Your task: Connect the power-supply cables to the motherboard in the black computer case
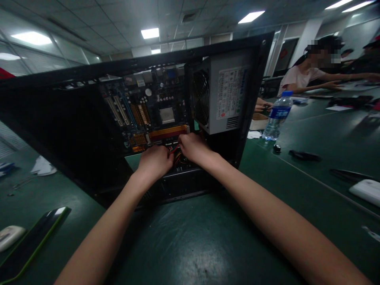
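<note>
An open black computer case (192, 53) stands on the green table in front of me. Inside it are a motherboard (154, 93) with a bare square processor (167, 115) and a grey power supply (228, 95) with a fan. Below the orange and red memory slots (169, 132), my left hand (156, 160) is closed on red and black cables (177, 153). My right hand (194, 148) grips the same bundle just to the right, its fingers curled close to the slots. Both sets of fingertips, and the cable ends, are partly hidden.
A water bottle (277, 116) stands right of the case, near a small cardboard box (258, 121). Dark tools (305, 155) and a white object (366, 192) lie farther right. At left are a green-edged phone-like slab (35, 241) and a white mouse-like object (10, 236). Another person (303, 75) sits across the table.
</note>
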Available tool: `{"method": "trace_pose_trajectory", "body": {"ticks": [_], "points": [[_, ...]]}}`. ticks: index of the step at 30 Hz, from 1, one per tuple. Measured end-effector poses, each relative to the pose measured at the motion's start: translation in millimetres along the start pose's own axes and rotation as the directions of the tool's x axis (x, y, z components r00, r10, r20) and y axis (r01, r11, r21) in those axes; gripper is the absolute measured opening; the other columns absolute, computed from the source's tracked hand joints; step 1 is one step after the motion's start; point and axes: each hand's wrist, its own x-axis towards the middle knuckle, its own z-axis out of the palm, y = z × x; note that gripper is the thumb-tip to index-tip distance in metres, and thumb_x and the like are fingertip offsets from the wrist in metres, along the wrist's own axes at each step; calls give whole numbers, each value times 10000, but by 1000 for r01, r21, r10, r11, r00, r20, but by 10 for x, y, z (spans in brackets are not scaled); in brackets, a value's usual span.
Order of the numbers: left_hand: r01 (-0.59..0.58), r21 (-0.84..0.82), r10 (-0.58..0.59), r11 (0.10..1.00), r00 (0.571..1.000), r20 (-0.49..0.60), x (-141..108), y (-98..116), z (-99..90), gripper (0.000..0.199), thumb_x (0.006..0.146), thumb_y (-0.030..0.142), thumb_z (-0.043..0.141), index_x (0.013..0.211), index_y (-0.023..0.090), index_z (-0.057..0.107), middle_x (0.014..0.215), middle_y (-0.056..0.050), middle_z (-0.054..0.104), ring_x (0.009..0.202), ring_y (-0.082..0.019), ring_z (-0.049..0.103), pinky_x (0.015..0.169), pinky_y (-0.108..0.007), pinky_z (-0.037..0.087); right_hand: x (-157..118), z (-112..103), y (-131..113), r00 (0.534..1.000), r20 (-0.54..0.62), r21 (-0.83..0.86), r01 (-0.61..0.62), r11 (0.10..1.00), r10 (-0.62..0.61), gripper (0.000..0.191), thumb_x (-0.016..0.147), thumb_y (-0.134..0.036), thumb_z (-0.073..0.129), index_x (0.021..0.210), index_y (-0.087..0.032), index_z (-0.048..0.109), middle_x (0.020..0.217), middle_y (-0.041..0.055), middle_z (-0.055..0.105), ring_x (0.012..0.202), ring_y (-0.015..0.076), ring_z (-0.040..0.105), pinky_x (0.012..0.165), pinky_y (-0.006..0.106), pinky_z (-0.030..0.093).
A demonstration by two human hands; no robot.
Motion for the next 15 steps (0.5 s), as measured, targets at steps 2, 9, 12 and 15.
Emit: {"method": "trace_pose_trajectory", "body": {"ticks": [2,9,12,15], "points": [[-6,-2,6,1000,1000,-1,-1,-5,6,422,971,388,435,904,154,779,913,-181,776,885,-347,747,734,-412,549,5,9,5,1000,-3,-6,2,1000,-2,330,1004,-177,475,1196,-129,740,1179,174,763,1085,304,729,873,338,547],[12,-24,-11,1000,1000,20,-14,1,-15,454,982,410,417,931,151,787,943,-192,775,899,-354,744,758,-424,551,1,-27,-10,999,22,-17,-26,1000,26,347,1017,-202,456,1171,-136,760,1160,186,765,1075,304,730,878,352,545],[15,-29,-14,999,1000,26,-7,-4,-14,453,982,407,413,922,152,783,929,-188,776,883,-348,743,753,-416,547,-5,-45,-30,998,59,-36,-28,999,30,348,1023,-204,453,1164,-138,764,1157,183,765,1070,300,736,871,351,547],[9,-22,-8,1000,1000,21,7,-16,-2,458,981,414,404,917,157,778,920,-181,779,875,-347,742,740,-410,543,-2,-31,-35,997,69,-64,-12,998,16,340,1024,-200,454,1164,-130,756,1161,194,760,1070,291,740,853,335,547]]}}
